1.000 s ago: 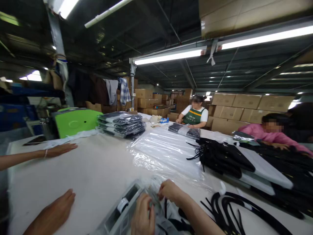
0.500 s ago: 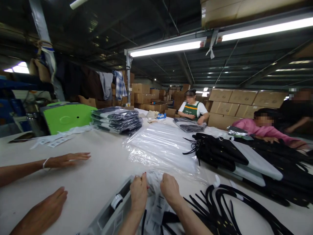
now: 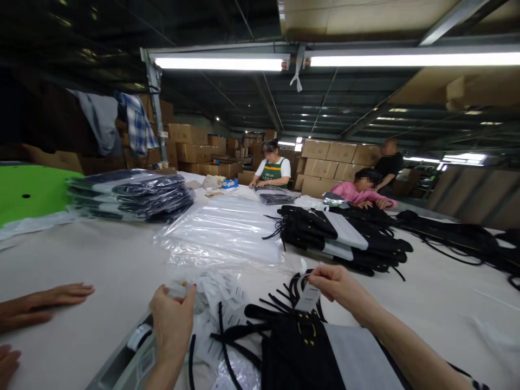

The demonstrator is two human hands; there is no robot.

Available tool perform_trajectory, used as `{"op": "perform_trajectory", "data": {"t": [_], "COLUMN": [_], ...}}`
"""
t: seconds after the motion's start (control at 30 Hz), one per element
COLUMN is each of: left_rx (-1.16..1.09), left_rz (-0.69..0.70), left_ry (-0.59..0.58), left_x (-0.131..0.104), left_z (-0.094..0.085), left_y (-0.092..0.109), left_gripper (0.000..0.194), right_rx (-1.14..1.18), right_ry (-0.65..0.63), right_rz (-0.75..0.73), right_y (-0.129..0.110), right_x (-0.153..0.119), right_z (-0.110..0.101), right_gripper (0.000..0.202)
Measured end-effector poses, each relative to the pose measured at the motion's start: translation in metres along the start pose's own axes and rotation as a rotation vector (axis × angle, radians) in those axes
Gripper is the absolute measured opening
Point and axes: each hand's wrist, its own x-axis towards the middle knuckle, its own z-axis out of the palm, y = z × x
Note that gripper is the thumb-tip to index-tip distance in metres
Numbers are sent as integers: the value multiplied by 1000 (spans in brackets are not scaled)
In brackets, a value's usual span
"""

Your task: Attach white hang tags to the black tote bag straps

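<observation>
My left hand [image 3: 173, 322] is curled at the near edge of a heap of white tags [image 3: 217, 292], its thumb and bent fingers around part of the bunch; its fingertips are partly hidden. Between the thumb and fingers of my right hand [image 3: 335, 284] is the loop of a white tag [image 3: 307, 297], which hangs down with printed dark bars. Just below the tag lies a black fabric piece [image 3: 294, 352] with brass-coloured eyelets, black straps and a light grey panel. A grey plastic bin [image 3: 122, 349] stands under and beside my left wrist.
Another person's hands [image 3: 60, 300] rest on the table at left. Clear plastic bags [image 3: 227, 222] lie mid-table, beside bagged dark goods [image 3: 130, 195] and a stack of black items [image 3: 341, 233]. Across the table are a person in a green apron [image 3: 272, 170] and one in pink [image 3: 361, 192].
My hands have parted: the right has moved right with a tag, while the left stays by the tag heap. The view has turned right, bringing the black fabric piece into sight.
</observation>
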Motion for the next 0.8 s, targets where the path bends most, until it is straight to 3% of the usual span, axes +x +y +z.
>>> {"op": "perform_trajectory", "data": {"t": [0.07,0.1,0.13,0.2,0.27,0.33,0.5,0.6,0.73,0.8], "left_rx": [-58,-122,-179,-151,62,183,266,216,29,-89], "left_rz": [170,265,362,479,439,363,150,35,-54,-80], "left_ry": [136,101,-10,-446,-899,-1025,-969,-969,-984,-984], "left_x": [-26,-42,-58,-90,-119,-142,-167,-166,-164,-167], "left_z": [-5,-4,1,21,46,69,99,105,107,106], "left_y": [15,26,37,59,79,92,100,93,81,76], "left_gripper": [61,55,45,29,26,19,26,25,8,13], "right_rx": [-137,-222,-294,-393,-469,-549,-658,-659,-667,-666], "right_ry": [43,65,81,83,76,92,157,183,184,186], "right_rz": [-23,-17,-6,23,54,81,171,210,263,267], "right_y": [14,22,29,42,54,63,79,82,85,86], "right_x": [-26,-38,-48,-64,-74,-80,-93,-98,-96,-92], "right_z": [-20,-25,-27,-22,-12,-2,9,11,17,23], "right_gripper": [27,28,28,27,25,23,25,25,25,25]}}
